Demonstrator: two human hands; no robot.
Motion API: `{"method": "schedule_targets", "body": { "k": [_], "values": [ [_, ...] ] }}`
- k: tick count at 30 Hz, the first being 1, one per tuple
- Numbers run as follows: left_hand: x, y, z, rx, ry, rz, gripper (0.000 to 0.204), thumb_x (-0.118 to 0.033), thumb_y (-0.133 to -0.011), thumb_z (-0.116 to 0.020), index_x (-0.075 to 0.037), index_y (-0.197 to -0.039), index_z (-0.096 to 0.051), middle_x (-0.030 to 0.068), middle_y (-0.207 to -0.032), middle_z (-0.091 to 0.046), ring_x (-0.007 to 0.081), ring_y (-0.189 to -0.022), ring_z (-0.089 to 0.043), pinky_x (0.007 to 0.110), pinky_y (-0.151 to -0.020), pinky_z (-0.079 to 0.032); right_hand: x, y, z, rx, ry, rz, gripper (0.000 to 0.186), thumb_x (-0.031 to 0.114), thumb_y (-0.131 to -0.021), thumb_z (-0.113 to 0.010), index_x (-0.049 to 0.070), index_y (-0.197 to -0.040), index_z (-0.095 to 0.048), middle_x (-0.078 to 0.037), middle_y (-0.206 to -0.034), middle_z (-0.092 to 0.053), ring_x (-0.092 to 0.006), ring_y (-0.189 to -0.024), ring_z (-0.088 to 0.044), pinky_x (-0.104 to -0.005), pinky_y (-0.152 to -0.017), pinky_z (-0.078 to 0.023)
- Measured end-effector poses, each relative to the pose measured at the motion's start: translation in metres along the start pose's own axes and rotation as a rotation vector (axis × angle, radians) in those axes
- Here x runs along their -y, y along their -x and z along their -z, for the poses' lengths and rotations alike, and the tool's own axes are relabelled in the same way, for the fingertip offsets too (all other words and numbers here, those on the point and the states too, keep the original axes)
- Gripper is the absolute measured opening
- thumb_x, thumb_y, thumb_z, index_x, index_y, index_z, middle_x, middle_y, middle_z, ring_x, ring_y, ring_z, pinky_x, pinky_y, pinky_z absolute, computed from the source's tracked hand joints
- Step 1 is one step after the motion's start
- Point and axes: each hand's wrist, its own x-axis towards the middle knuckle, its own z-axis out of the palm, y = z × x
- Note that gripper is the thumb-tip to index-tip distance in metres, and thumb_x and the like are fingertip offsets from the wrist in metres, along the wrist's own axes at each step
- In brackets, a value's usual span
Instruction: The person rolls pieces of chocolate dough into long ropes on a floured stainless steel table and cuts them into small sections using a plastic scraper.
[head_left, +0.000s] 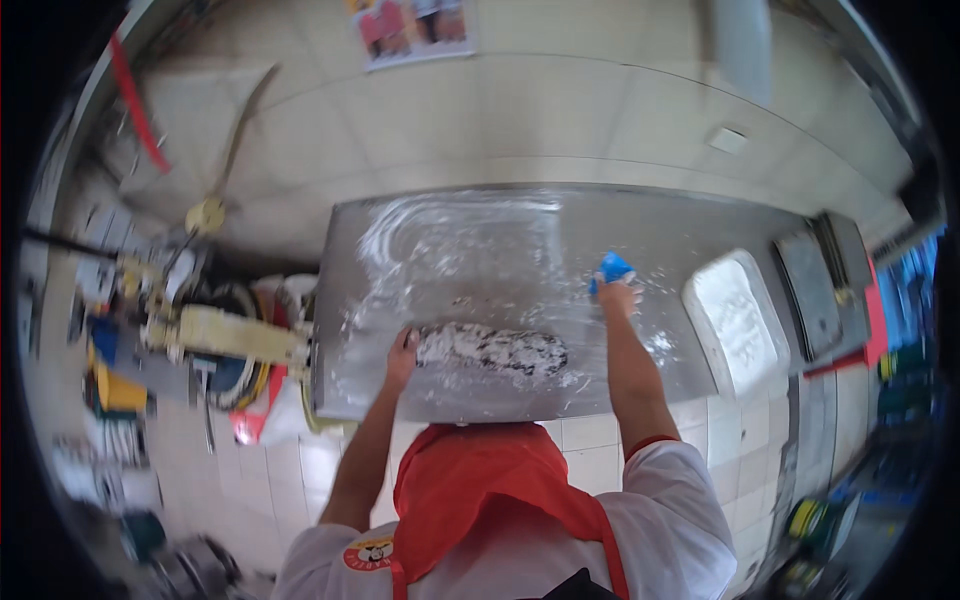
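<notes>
My left hand (401,352) has its fingers curled against the left end of a long, dark, flour-dusted log (485,347), probably dough, lying across the front of the steel table (450,395). My right hand (618,295) is farther right and higher on the table, closed on a blue plastic tool (614,267), perhaps a scraper. White flour is smeared and scattered over the steel around both hands. To the right of my right hand sits a white rectangular tub (733,318) of white powder.
Dark metal trays (808,295) lie at the table's right end. A cream-coloured machine (230,330) with a long arm, plus sacks and containers, crowds the left side. A tiled wall (540,120) with a picture (410,30) stands behind the table. Blue and green items sit far right.
</notes>
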Motion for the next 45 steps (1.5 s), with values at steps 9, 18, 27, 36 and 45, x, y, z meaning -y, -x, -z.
{"method": "schedule_targets", "body": {
  "k": [9,18,27,36,45],
  "values": [
    [0.007,-0.037,-0.012,0.100,0.178,-0.004,0.046,-0.040,-0.097,-0.061,-0.006,-0.127,-0.065,0.0158,-0.117,-0.070,0.0315,-0.118,-0.063,0.038,-0.101,-0.046,0.023,-0.056,-0.019,-0.043,0.147,0.233,0.047,0.039,-0.080,-0.075,0.002,-0.110,-0.071,-0.020,-0.107,-0.071,-0.0364,-0.104,-0.069,-0.0431,-0.093,-0.054],
    [-0.043,-0.013,0.014,0.147,-0.137,-0.015,0.055,-0.046,-0.078,-0.079,-0.011,-0.120,-0.070,0.0143,-0.116,-0.070,0.0312,-0.108,-0.067,0.040,-0.094,-0.052,0.110,0.288,-0.052,0.156,-0.080,0.942,0.043,0.023,-0.085,-0.070,-0.008,-0.113,-0.059,-0.030,-0.092,-0.068,-0.0474,-0.083,-0.067,-0.0493,-0.074,-0.055],
    [-0.015,-0.016,0.026,0.128,-0.075,-0.076,0.053,-0.034,-0.074,-0.083,-0.012,-0.120,-0.069,0.0131,-0.121,-0.068,0.0324,-0.110,-0.066,0.041,-0.096,-0.051,0.130,0.372,-0.057,0.189,0.037,0.745,0.046,0.011,-0.083,-0.062,-0.019,-0.116,-0.050,-0.035,-0.087,-0.065,-0.0512,-0.082,-0.066,-0.0560,-0.077,-0.052],
    [0.008,-0.001,0.034,-0.236,0.021,-0.219,0.083,-0.030,-0.076,-0.084,0.002,-0.142,-0.046,0.0217,-0.124,-0.063,0.0356,-0.109,-0.064,0.042,-0.097,-0.051,0.118,0.357,-0.135,0.200,-0.015,0.928,0.048,0.014,-0.087,-0.065,-0.016,-0.119,-0.046,-0.033,-0.085,-0.066,-0.0508,-0.081,-0.065,-0.0565,-0.075,-0.050],
    [-0.019,-0.175,0.061,-0.010,0.757,0.198,0.068,-0.028,-0.082,-0.081,0.000,-0.138,-0.053,0.0181,-0.118,-0.066,0.0265,-0.105,-0.066,0.039,-0.091,-0.053,0.113,0.308,-0.008,0.064,-0.204,0.774,0.053,0.010,-0.087,-0.060,-0.017,-0.128,-0.042,-0.033,-0.078,-0.064,-0.0509,-0.072,-0.064,-0.0553,-0.064,-0.050]
  ]
}}
